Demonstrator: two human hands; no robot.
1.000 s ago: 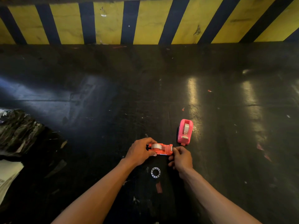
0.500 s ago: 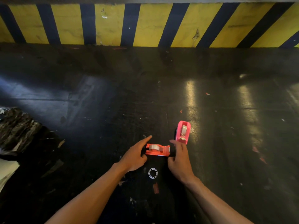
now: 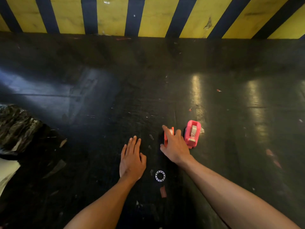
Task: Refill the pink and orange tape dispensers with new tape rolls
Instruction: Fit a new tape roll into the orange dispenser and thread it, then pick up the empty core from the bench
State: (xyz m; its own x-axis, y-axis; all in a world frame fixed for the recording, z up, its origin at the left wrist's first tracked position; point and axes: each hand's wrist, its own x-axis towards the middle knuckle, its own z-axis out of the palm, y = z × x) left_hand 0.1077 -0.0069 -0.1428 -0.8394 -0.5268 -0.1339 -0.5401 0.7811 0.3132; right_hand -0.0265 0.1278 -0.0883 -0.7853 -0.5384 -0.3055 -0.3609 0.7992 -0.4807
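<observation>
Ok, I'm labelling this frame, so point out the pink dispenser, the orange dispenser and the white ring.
pink dispenser (image 3: 192, 133): head view, on the tape slot on top.
orange dispenser (image 3: 165, 139): head view, on its visible left side.
white ring (image 3: 160, 176): head view, on its centre hole.

Two dispensers (image 3: 192, 133) side by side, ring (image 3: 160, 176) nearer, bag (image 3: 14, 128) far left
</observation>
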